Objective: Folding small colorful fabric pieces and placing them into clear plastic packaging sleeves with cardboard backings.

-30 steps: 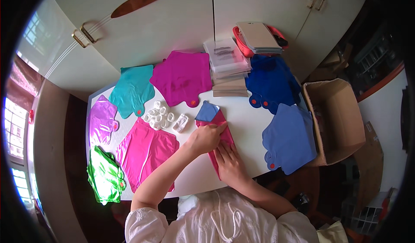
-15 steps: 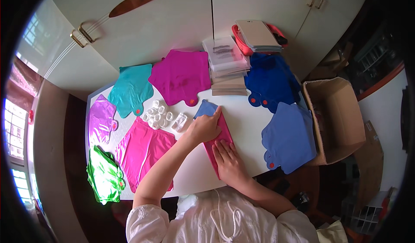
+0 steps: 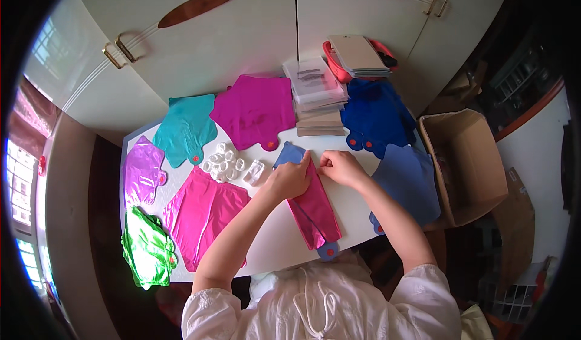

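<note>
A flat foil balloon [image 3: 321, 216], folded into a long strip, lies mid-table. It is mostly pink, with a blue pointed end and a blue tab bearing a red dot at its near end. My left hand [image 3: 292, 179] presses on its upper part, index finger stretched out and the other fingers partly hidden. At the strip's right edge, my right hand [image 3: 342, 167] has its fingertips drawn together in a pinch on the foil. Just left of the strip sits a small white bundle [image 3: 254, 173], beside several white coils [image 3: 224, 161].
Flat foil balloons surround the strip: teal [image 3: 184, 125], magenta [image 3: 254, 110], dark blue [image 3: 378, 113], light blue [image 3: 408, 179], purple [image 3: 142, 167], pink [image 3: 203, 213] and green [image 3: 145, 243]. Clear bags [image 3: 311, 82] and a red basket [image 3: 339, 67] stand behind; a cardboard box [image 3: 475, 179] is right.
My right hand has lifted from the strip's near part and moved up to its right edge near my left hand. The near end and blue tab now show. My left hand stays in place.
</note>
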Motion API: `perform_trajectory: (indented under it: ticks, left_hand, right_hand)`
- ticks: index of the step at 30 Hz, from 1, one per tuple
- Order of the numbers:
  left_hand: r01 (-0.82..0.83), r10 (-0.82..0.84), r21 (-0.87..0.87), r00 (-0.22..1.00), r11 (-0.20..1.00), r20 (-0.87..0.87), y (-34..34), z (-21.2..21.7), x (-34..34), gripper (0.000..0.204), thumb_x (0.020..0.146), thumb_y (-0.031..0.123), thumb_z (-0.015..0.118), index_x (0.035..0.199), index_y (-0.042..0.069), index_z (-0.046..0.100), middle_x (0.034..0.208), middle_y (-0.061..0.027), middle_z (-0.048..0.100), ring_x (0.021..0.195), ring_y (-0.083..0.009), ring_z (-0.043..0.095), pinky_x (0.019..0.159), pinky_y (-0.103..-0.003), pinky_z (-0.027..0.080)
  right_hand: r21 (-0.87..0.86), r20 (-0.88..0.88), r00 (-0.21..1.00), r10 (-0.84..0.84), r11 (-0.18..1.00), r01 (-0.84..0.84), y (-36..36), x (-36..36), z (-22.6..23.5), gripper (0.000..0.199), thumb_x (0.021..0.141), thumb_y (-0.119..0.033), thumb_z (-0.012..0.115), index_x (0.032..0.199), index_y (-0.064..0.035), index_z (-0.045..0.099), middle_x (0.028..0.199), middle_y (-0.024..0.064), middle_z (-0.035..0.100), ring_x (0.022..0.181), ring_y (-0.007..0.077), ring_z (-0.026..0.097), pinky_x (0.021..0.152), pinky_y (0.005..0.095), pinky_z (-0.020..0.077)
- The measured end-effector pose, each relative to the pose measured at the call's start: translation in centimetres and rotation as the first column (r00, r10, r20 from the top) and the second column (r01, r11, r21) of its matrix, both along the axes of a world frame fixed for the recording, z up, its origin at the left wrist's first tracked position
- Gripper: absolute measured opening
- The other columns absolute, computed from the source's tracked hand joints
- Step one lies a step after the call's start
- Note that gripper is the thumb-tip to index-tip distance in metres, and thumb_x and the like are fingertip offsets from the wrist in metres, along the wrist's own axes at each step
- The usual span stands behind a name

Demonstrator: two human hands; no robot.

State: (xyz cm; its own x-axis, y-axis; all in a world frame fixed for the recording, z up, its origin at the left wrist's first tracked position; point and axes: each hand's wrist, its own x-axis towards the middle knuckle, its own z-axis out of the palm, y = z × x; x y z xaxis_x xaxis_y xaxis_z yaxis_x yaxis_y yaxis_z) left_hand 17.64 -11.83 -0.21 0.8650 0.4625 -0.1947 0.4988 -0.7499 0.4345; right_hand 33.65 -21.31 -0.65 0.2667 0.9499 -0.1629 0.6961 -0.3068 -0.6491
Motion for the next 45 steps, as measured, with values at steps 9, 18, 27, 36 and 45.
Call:
perform_trajectory:
  ticks: [9, 18, 27, 36, 45]
  left_hand:
    - [0.007, -0.007, 0.001, 0.999, 1.000, -0.039, -0.1, 0.2, 0.0, 0.066, 0.087, 0.028, 0.053, 0.142, 0.000, 0.029, 0.073, -0.0262, 0.063, 0.068, -0.0434, 0.064, 0.063, -0.051, 0.051]
    - [0.015, -0.015, -0.002, 0.999, 1.000, -0.038, -0.1, 0.3, -0.1, 0.069, 0.085, 0.027, 0.054, 0.143, -0.001, 0.029, 0.075, -0.0262, 0.064, 0.069, -0.0425, 0.065, 0.064, -0.051, 0.052]
    - [0.008, -0.008, 0.006, 0.999, 1.000, -0.047, -0.1, 0.1, 0.0, 0.068, 0.086, 0.028, 0.053, 0.142, -0.001, 0.029, 0.076, -0.0261, 0.065, 0.070, -0.0430, 0.064, 0.065, -0.051, 0.052]
    - [-0.022, 0.022, 0.019, 1.000, 1.000, -0.018, -0.2, -0.6, -0.1, 0.066, 0.087, 0.031, 0.053, 0.143, 0.005, 0.029, 0.073, -0.0284, 0.062, 0.069, -0.0448, 0.062, 0.066, -0.050, 0.050]
    - [-0.001, 0.002, 0.015, 0.999, 1.000, -0.053, -0.3, 0.2, 0.0, 0.067, 0.087, 0.028, 0.052, 0.143, -0.001, 0.029, 0.077, -0.0264, 0.065, 0.071, -0.0427, 0.065, 0.067, -0.051, 0.052]
  right_hand:
    - [-0.273, 0.219, 0.963, 0.156, 0.958, -0.093, -0.6, -0.8, 1.4, 0.034, 0.071, -0.031, 0.076, 0.089, -0.0074, 0.060, 0.094, 0.0110, 0.066, 0.096, 0.0302, 0.063, 0.079, 0.0425, 0.0506]
    - [-0.383, 0.326, 0.873, 0.361, 0.895, -0.227, -3.5, -2.2, 2.8, 0.058, 0.065, -0.038, 0.082, 0.102, -0.0028, 0.055, 0.107, 0.0133, 0.063, 0.101, 0.0328, 0.063, 0.083, 0.0427, 0.0523]
    - [-0.351, 0.421, 0.805, 0.417, 0.894, -0.279, -6.2, -3.8, 2.8, 0.060, 0.059, -0.036, 0.085, 0.098, -0.0030, 0.054, 0.099, 0.0141, 0.063, 0.092, 0.0307, 0.066, 0.071, 0.0413, 0.0561]
    - [-0.070, 0.614, 0.693, 0.379, 0.900, -0.430, -8.7, -5.9, 4.4, 0.035, 0.066, -0.019, 0.073, 0.096, -0.0064, 0.059, 0.095, 0.0054, 0.059, 0.101, 0.0222, 0.059, 0.083, 0.0381, 0.0501]
    - [0.171, 0.475, 0.744, 0.470, 0.780, -0.602, -11.0, -6.1, 1.1, 0.031, 0.079, -0.012, 0.058, 0.108, -0.0044, 0.063, 0.119, 0.0072, 0.059, 0.113, 0.0220, 0.055, 0.097, 0.0370, 0.0440]
